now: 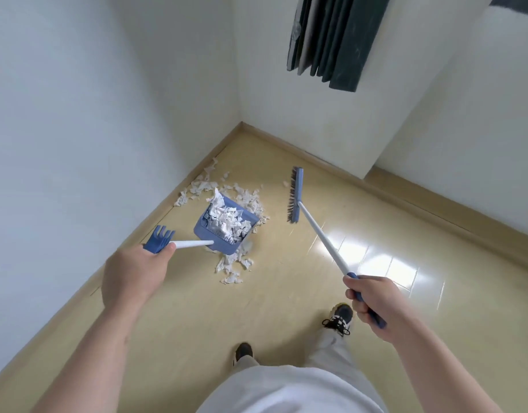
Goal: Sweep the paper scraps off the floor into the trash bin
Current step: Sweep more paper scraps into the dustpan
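Note:
My left hand [131, 272] grips the white handle of a blue dustpan [215, 234], which is heaped with white paper scraps and tilted above the floor. More paper scraps [245, 195] lie scattered on the floor around and behind the pan, and a small clump sits just in front of it. My right hand [368, 299] holds the blue grip of a broom whose white pole runs up to the blue brush head [294, 199]. The brush head is lifted to the right of the pan, apart from the scraps. No trash bin is in view.
White walls [78, 114] meet in a corner behind the scraps, with a tan skirting board along the floor. A dark curtain [331, 40] hangs at the upper right. My shoes [340, 318] stand on the glossy tan floor below my hands.

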